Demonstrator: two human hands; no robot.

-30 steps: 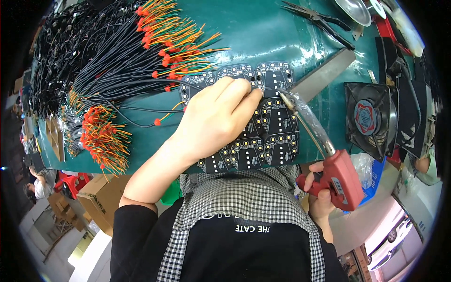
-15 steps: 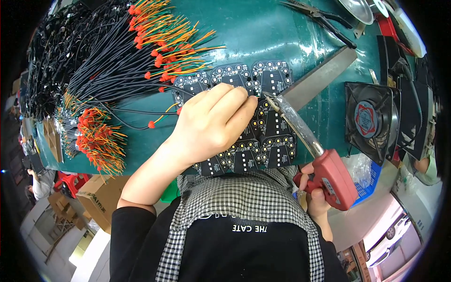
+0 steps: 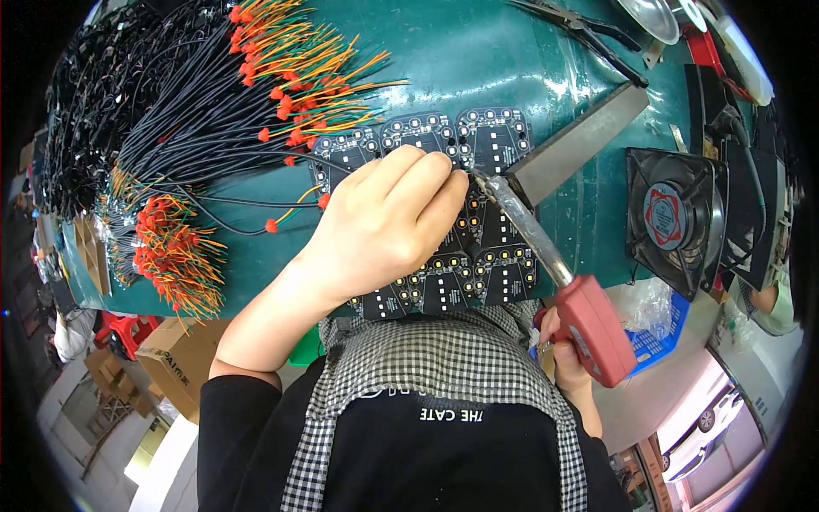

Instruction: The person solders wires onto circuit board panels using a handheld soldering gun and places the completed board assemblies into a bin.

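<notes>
My left hand is closed in a pinch above a panel of black circuit boards dotted with small LEDs. A black cable from the bundle runs into this hand, and my fingers hide its end. My right hand grips a red soldering gun from below, near the table's front edge. The gun's metal barrel slants up and left, its tip touching or very close to the board beside my left fingertips. Clear plastic wraps part of the barrel.
Black cables with red ties and orange and green wire ends fill the left side. A flat metal bar lies right of the boards, with pliers behind. A fan stands at right, above a blue basket.
The soldering gun has shifted slightly left, its tip moving closer to my left fingertips. My left hand stays almost in place.
</notes>
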